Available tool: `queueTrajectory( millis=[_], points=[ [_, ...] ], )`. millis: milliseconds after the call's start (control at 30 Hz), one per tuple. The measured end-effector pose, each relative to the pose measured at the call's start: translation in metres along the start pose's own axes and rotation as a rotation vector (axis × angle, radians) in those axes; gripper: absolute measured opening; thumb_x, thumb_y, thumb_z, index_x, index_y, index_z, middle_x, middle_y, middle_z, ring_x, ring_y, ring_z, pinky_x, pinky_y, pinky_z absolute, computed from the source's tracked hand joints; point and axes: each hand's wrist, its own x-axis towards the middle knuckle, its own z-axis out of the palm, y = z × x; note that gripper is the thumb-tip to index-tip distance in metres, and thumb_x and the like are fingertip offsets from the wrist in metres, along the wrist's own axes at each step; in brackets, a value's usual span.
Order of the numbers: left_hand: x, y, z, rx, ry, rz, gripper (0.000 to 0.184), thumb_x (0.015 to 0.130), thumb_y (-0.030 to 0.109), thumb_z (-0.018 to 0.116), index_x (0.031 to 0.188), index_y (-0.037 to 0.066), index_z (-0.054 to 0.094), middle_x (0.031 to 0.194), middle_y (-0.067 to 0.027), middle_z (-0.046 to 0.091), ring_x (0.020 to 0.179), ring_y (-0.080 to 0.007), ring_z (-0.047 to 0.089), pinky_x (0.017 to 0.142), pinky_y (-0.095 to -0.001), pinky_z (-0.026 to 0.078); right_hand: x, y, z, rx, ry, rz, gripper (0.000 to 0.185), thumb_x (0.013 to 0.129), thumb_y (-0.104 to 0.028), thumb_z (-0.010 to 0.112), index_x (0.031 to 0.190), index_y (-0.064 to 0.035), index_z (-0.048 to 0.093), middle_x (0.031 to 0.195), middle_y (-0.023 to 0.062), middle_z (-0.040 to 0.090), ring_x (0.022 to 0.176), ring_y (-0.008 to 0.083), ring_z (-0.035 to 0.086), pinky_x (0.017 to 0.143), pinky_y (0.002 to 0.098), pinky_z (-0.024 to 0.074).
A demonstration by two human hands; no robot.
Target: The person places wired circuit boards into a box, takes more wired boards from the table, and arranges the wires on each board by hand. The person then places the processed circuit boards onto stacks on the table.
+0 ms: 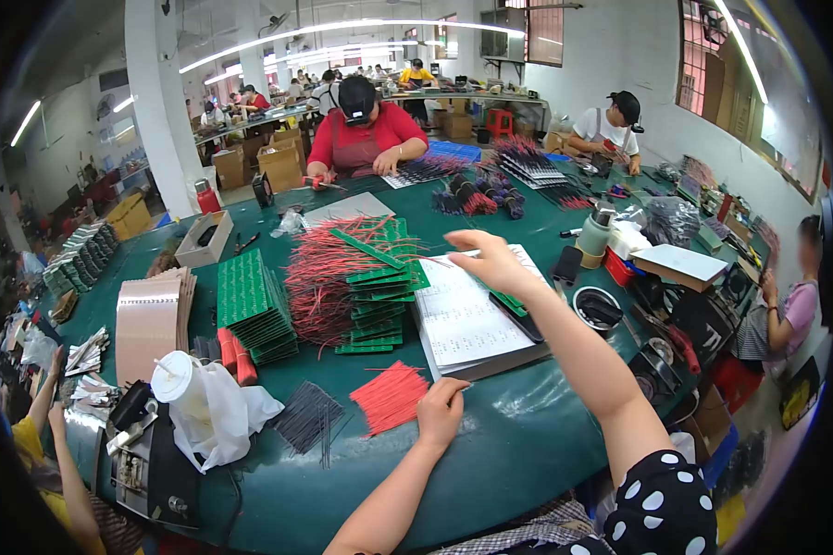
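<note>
My left hand (441, 413) is closed at the near edge of a thick notebook (455, 319), its fingertips pinched; I cannot make out what is in them. Just left of it lies a flat bundle of red wires (391, 398), with a bundle of black wires (308, 416) beyond. My right hand (492, 263) hangs over the notebook's far part, fingers stretched and apart, with nothing visible in them. Its fingertips point toward a pile of green circuit boards (377, 319) with red wires (322, 277) sticking out leftward. A dark phone (516, 317) rests on the notebook.
Left of the pile stand green board panels (253, 305), tan sheets (153, 319) and a white cup (178, 379) in a plastic bag (227, 416). A green bottle (595, 231) and a black-filled cup (599, 308) are at right. Co-workers sit around the green table (528, 444).
</note>
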Motion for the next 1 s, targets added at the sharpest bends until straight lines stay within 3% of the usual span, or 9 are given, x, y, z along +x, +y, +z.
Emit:
queueTrajectory(
  millis=[300, 400, 533, 567, 667, 767, 800, 867, 1000],
  points=[
    [0.0, 0.0, -0.003, -0.021, -0.018, -0.033, 0.014, 0.074, 0.0, 0.051, 0.082, 0.005, 0.062, 0.077, -0.0076, 0.059, 0.065, -0.0227, 0.058, 0.056, -0.0288, 0.045, 0.052, 0.0, 0.081, -0.442, -0.121, -0.299, 0.025, 0.078, -0.022, 0.054, 0.094, -0.0034, 0.058, 0.088, 0.0154, 0.058, 0.087, 0.0309, 0.055, 0.079, 0.0388, 0.0435],
    [0.001, -0.002, -0.002, -0.016, -0.021, -0.024, 0.015, 0.074, 0.0, 0.051, 0.082, 0.005, 0.062, 0.078, -0.0076, 0.059, 0.065, -0.0226, 0.058, 0.057, -0.029, 0.045, 0.057, 0.007, 0.072, -0.659, 0.124, -0.409, 0.006, 0.073, -0.009, 0.05, 0.072, -0.0055, 0.055, 0.068, 0.0121, 0.059, 0.069, 0.0289, 0.058, 0.063, 0.038, 0.0483],
    [0.001, 0.002, -0.005, 0.0, -0.022, -0.042, 0.015, 0.074, 0.0, 0.051, 0.082, 0.005, 0.062, 0.077, -0.008, 0.059, 0.066, -0.0229, 0.058, 0.057, -0.0295, 0.045, 0.053, 0.018, 0.004, -0.746, 0.471, -0.38, 0.011, 0.076, -0.01, 0.049, 0.081, -0.0071, 0.057, 0.068, 0.0125, 0.058, 0.064, 0.0279, 0.058, 0.059, 0.0385, 0.0471],
    [0.001, 0.001, -0.005, -0.007, -0.019, -0.043, 0.015, 0.074, 0.0, 0.051, 0.082, 0.005, 0.062, 0.077, -0.008, 0.059, 0.066, -0.0229, 0.058, 0.057, -0.0295, 0.045, 0.042, 0.01, -0.02, -0.833, 0.454, -0.217, 0.015, 0.076, -0.009, 0.048, 0.087, -0.0078, 0.058, 0.07, 0.0119, 0.058, 0.066, 0.0264, 0.058, 0.06, 0.0374, 0.0471],
    [0.001, 0.0, -0.001, -0.025, -0.018, -0.06, 0.015, 0.073, 0.001, 0.05, 0.082, 0.005, 0.062, 0.077, -0.0084, 0.059, 0.066, -0.0232, 0.059, 0.057, -0.0295, 0.045, 0.009, 0.017, -0.064, -1.057, 0.396, -0.339, 0.014, 0.071, -0.005, 0.051, 0.084, -0.0048, 0.055, 0.073, 0.0057, 0.059, 0.075, 0.021, 0.056, 0.059, 0.0311, 0.0473],
    [0.0, -0.001, 0.003, -0.067, 0.034, -0.039, 0.016, 0.071, -0.005, 0.049, 0.079, 0.001, 0.062, 0.073, -0.0087, 0.059, 0.06, -0.0188, 0.056, 0.052, -0.0261, 0.042, -0.037, 0.032, -0.053, -1.37, 0.01, -0.188, 0.016, 0.065, -0.008, 0.056, 0.081, -0.0051, 0.057, 0.071, 0.0059, 0.059, 0.071, 0.0213, 0.056, 0.055, 0.0313, 0.0467],
    [0.0, -0.004, 0.004, -0.055, 0.042, -0.016, 0.016, 0.072, -0.005, 0.049, 0.079, 0.001, 0.062, 0.073, -0.0084, 0.059, 0.06, -0.0179, 0.056, 0.052, -0.0259, 0.042, -0.053, 0.035, -0.046, -1.376, -0.236, -0.161, 0.012, 0.063, -0.012, 0.059, 0.072, -0.005, 0.058, 0.071, 0.0081, 0.06, 0.07, 0.0227, 0.058, 0.057, 0.0347, 0.0471],
    [0.001, -0.006, 0.005, -0.04, 0.061, 0.013, 0.016, 0.072, -0.005, 0.049, 0.079, 0.001, 0.062, 0.073, -0.0082, 0.059, 0.059, -0.0169, 0.055, 0.052, -0.0258, 0.042, -0.057, 0.029, -0.023, -0.975, -0.257, -0.051, 0.013, 0.069, -0.017, 0.059, 0.074, -0.0051, 0.061, 0.074, 0.0136, 0.06, 0.076, 0.0288, 0.059, 0.063, 0.0407, 0.0467],
    [0.0, -0.008, 0.002, -0.073, 0.056, -0.063, 0.016, 0.074, -0.005, 0.049, 0.081, 0.001, 0.062, 0.073, -0.0071, 0.058, 0.057, -0.0133, 0.054, 0.05, -0.0236, 0.042, 0.018, 0.012, 0.025, -0.247, 0.072, -0.06, 0.026, 0.074, -0.021, 0.058, 0.093, -0.0031, 0.061, 0.081, 0.0154, 0.062, 0.078, 0.0283, 0.06, 0.07, 0.0365, 0.0471]
  ],
)
